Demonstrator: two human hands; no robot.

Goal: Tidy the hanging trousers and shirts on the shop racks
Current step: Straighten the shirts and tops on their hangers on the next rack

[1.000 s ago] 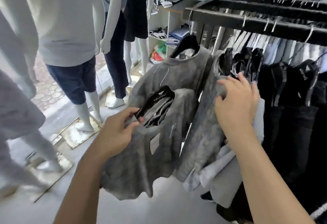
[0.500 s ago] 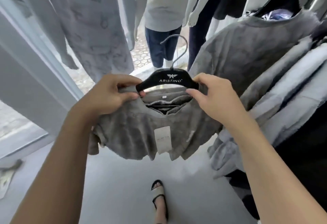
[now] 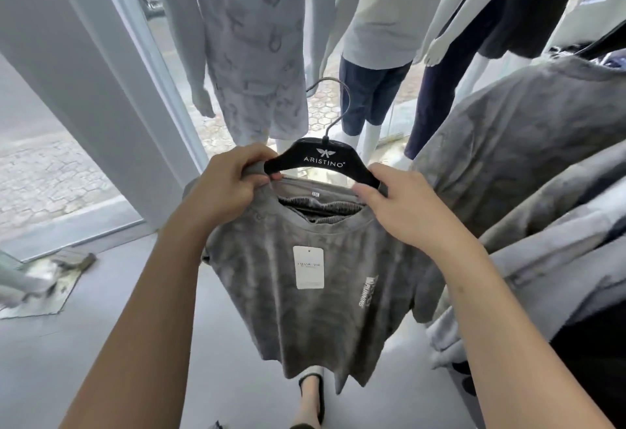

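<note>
I hold a mottled grey T-shirt (image 3: 305,310) on a black hanger (image 3: 323,160) out in front of me, off the rack. My left hand (image 3: 227,188) grips the shirt's left shoulder over the hanger's end. My right hand (image 3: 403,208) grips the right shoulder and the other hanger end. A white price tag (image 3: 308,267) hangs on the chest, and folded grey fabric shows inside the collar. More grey shirts (image 3: 508,144) hang on the rack at my right.
Several dressed mannequins (image 3: 257,55) stand ahead by the shop window. A white pillar (image 3: 95,83) rises at the left. Dark garments (image 3: 592,371) hang at the lower right. My sandalled foot (image 3: 311,398) shows on the grey floor below the shirt.
I took the shirt off the rack and turned left with it. My right hand left the hanging clothes and took the hanger's right end. The shirt now hangs flatter and more spread.
</note>
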